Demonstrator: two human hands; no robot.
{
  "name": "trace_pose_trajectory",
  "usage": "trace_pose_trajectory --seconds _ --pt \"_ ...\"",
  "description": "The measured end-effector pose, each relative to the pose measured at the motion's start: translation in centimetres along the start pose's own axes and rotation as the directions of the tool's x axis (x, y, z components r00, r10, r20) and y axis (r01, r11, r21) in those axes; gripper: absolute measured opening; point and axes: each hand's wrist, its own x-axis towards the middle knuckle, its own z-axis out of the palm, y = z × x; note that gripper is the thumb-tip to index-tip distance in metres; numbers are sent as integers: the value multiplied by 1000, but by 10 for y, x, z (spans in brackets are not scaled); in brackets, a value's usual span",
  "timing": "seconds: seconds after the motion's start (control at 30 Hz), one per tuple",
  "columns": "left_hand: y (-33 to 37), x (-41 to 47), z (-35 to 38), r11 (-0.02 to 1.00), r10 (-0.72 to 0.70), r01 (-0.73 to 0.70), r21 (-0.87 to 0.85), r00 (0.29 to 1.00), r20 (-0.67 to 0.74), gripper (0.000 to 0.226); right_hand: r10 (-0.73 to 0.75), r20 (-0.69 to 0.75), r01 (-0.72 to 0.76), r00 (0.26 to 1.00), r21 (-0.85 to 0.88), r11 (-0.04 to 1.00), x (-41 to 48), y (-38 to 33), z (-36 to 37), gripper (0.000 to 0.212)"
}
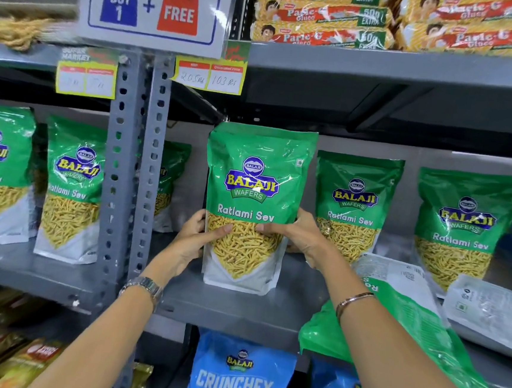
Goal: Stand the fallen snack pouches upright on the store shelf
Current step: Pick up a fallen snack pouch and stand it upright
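A green Ratlami Sev pouch (254, 193) stands upright at the middle of the grey shelf (232, 309). My left hand (196, 238) grips its lower left side and my right hand (297, 234) grips its lower right side, thumbs on the front. Two more green pouches stand upright to the right, one (355, 199) close by and another (465, 224) further off. A fallen green pouch (416, 328) lies back side up over the shelf's front edge under my right forearm. Another fallen pouch (492, 310) lies flat at the far right.
Upright green pouches (73, 184) fill the neighbouring bay left of the perforated grey uprights (133, 167). Blue Crunchex bags (242, 375) sit on the shelf below. Biscuit packs (323, 17) are stacked above. A promo sign (153, 5) and price tags (209, 76) hang overhead.
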Motion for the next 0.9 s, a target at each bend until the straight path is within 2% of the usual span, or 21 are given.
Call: trace_pose_trajectory --seconds 0.07,0.4,0.57,0.7,0.8,0.9 --pt "4 -9 -1 1000 6 -6 13 1000 4 48 -3 -13 3 1000 0 1000 -8 -4 3 57" --pt "24 -42 -4 996 -41 41 75 999 1 74 -1 -8 1 1000 -8 1000 -36 -18 10 68" --pt "22 -43 -3 997 -31 33 68 999 -22 57 -10 -38 11 999 16 1000 -40 -17 12 64" --pt "19 -42 0 999 22 -20 43 999 -33 55 -46 -61 47 997 22 999 -40 -12 15 53" --pt "15 -42 1 997 57 -55 56 997 -44 63 -84 -65 84 994 4 996 -40 -8 15 51" --pt "11 -46 9 992 118 -114 50 990 -82 64 -124 -52 119 991 -100 988 -43 -9 10 67"
